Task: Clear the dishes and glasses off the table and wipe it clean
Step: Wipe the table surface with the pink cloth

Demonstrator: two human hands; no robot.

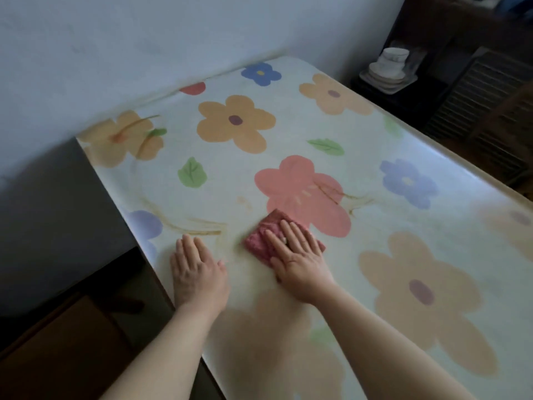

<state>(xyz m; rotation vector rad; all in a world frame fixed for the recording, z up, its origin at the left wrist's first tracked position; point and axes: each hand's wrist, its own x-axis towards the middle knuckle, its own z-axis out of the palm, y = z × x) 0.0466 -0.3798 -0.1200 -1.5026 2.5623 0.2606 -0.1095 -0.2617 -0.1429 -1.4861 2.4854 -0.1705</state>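
Note:
The table (288, 134) wears a pale cover printed with big flowers. A folded pink-red cloth (261, 239) lies on it near the left front, and my right hand (297, 252) presses flat on top of the cloth with fingers together. My left hand (196, 267) rests palm down on the bare cover just left of the cloth, close to the table's left edge. Brownish smear marks (202, 225) streak the cover beyond my left hand, and more smears (346, 197) cross the pink flower. No dishes or glasses stand on the table.
A stack of white plates and bowls (388, 70) sits on a dark low stand at the far right, off the table. A pale wall (144, 53) runs along the table's far side. Dark floor and wooden furniture (57, 342) lie to the left.

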